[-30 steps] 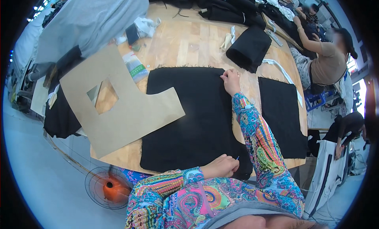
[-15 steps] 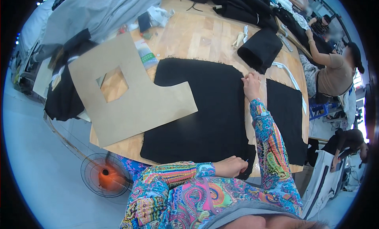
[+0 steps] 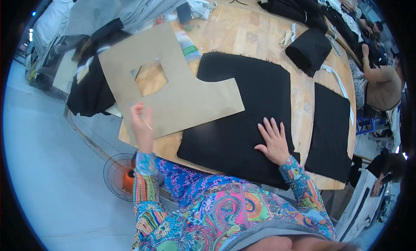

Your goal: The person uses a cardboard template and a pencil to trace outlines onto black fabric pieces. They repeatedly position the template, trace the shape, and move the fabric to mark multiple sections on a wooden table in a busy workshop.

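My right hand [image 3: 275, 142] lies flat with spread fingers on a black fabric piece [image 3: 236, 138], near its right edge. Over the near left part of a tan card pattern [image 3: 195, 99] with a rectangular cutout is my left hand [image 3: 143, 123], blurred by motion. Its fingers are closed round a thin pale stick [image 3: 147, 124], too smeared to name closer. The card covers the fabric's left part. I cannot tell whether the left hand touches the card.
A second black fabric piece [image 3: 328, 132] lies at right, with a folded black bundle [image 3: 308, 51] and a white strip [image 3: 336, 75] beyond. Dark cloth [image 3: 93, 88] hangs at the table's left. An orange fan [image 3: 128, 179] stands below. People work at far right.
My left hand has swung from the fabric's near edge leftward to the card. My right hand has come nearer from the fabric's far right edge and now lies flat. The view has shifted.
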The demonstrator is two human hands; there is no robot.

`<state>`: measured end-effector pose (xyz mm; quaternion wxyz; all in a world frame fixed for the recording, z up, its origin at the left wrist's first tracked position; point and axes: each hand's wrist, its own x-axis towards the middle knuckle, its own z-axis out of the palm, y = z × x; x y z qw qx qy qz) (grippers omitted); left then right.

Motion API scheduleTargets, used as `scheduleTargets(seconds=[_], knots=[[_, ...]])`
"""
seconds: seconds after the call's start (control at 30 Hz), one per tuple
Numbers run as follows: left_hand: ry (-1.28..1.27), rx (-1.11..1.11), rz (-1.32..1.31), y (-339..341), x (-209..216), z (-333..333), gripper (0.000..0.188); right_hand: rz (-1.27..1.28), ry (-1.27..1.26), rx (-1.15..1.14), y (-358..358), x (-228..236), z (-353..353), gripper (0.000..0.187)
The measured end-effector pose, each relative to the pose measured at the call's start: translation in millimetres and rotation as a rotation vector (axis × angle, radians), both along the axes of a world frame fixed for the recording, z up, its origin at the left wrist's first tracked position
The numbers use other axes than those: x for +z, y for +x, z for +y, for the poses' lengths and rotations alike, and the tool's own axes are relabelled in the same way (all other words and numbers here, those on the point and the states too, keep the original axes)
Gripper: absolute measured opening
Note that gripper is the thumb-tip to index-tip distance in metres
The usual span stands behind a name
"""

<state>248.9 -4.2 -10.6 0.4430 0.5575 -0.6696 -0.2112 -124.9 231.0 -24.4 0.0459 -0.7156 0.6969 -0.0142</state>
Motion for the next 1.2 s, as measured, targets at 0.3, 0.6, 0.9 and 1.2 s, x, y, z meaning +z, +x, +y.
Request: scheduleTargets(seconds=[0.3,0.6,0.9,1.2], knots=[[0.044,0.270,-0.205,89,-53,-76,0.037,-0.028,0.037,-0.082,-1,7,16,0.082],[-0.176,0.107,-0.071,103,-18,-80,0.017,-0.212,-0.269,-0.430,4,29,82,0.061],[-0.469,0.234,0.178,76,92,-23,0.019,-0.508,-0.341,-0.950,-24,-4,144,0.035],[-0.870,0.481,0.339,100,167,-3,0.027,-0.346,-0.389,-0.928,-24,-29,141,0.019]])
